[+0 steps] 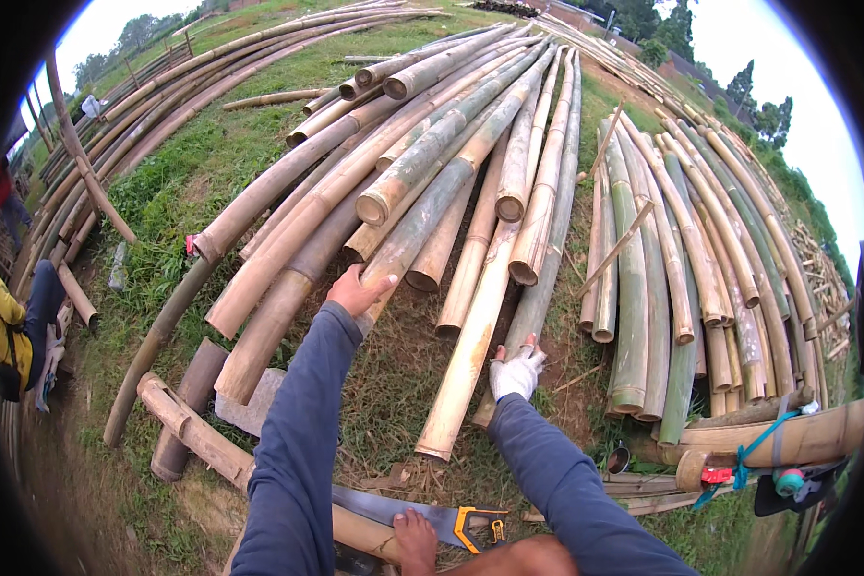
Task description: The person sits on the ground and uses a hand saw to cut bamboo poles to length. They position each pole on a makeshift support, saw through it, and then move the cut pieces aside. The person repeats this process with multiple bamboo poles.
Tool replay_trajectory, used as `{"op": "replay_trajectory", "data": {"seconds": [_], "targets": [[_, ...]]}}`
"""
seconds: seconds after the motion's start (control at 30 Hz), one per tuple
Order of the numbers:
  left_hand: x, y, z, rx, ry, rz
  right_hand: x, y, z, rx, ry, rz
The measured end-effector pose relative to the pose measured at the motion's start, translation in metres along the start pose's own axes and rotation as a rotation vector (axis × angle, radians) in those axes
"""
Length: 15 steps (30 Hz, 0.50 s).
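My left hand (358, 291), bare, is wrapped over a mottled green-grey bamboo pole (427, 213) near its close end, thumb pointing right. My right hand (517, 371), in a white glove, grips the near end of a grey bamboo pole (550, 278) on the right side of the pile. Between my arms a pale bamboo pole (468, 384) sticks out closest to me. Below it lies a hand saw (430, 518) with a yellow and black handle, beside a bare foot (415, 540). Several more poles fan out from the same pile.
A second stack of bamboo (634, 326) lies to the right. Behind it rests a thick bamboo rail (787, 437) carrying a blue strap and a red tool. At far left a person in a yellow top (2, 307) sits near long poles. A pale stone block (252, 401) stands by my left forearm.
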<state>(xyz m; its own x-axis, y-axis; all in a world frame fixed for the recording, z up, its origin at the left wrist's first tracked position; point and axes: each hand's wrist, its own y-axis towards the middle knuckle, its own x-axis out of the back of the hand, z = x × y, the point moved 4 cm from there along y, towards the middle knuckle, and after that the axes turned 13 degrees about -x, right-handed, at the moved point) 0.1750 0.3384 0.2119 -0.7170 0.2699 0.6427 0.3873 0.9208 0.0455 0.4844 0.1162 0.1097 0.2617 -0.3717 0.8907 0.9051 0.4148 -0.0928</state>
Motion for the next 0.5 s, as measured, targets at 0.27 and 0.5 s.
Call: {"op": "replay_trajectory", "data": {"seconds": [0.27,0.5], "targets": [[-0.005,0.001,-0.006,0.162,0.249,0.115,0.0,0.001,0.001,-0.007,0.009,0.017],[-0.003,-0.01,-0.019,0.215,0.299,0.076,-0.004,0.002,0.0,0.011,-0.014,-0.05]]}}
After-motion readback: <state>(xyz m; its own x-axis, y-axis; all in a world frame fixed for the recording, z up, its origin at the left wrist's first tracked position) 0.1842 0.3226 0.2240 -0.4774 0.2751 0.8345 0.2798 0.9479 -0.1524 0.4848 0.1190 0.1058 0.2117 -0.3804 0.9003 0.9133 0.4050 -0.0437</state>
